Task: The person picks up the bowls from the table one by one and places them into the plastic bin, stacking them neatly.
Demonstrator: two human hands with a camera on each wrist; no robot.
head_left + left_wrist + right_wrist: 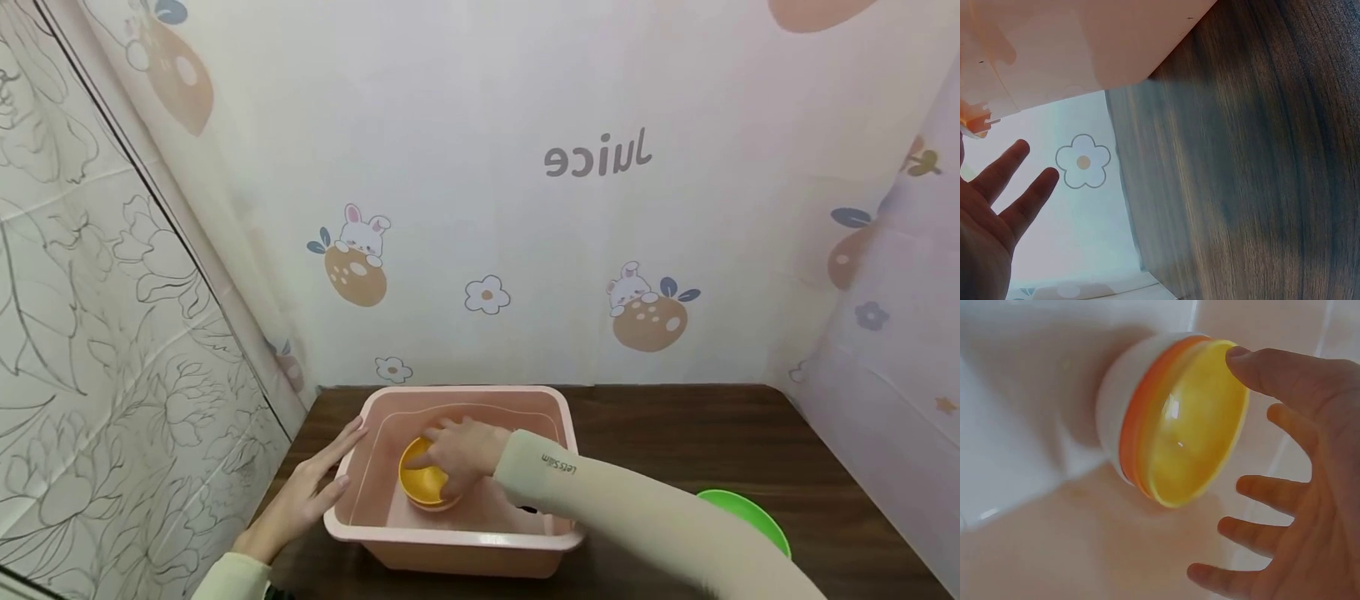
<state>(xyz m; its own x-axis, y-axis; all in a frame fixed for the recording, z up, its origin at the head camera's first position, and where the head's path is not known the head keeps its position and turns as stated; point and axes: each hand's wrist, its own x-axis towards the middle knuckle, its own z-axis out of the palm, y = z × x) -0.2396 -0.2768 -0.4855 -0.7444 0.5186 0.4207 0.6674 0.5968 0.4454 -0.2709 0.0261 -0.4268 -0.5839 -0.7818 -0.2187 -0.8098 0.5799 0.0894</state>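
Observation:
A pink plastic basin stands on the table. Inside it sits a nested stack of bowls: a yellow bowl on top, an orange bowl under it and a whitish bowl outermost. My right hand reaches over the stack, fingers spread; in the right wrist view the thumb is at the yellow rim and the other fingers stand apart from it. My left hand lies at the basin's left rim with extended fingers, two of them spread in the left wrist view.
On the right of the dark wooden table lies a green dish, partly behind the right sleeve. A small dark spot shows in the basin below that sleeve. Patterned cloth hangs behind the table.

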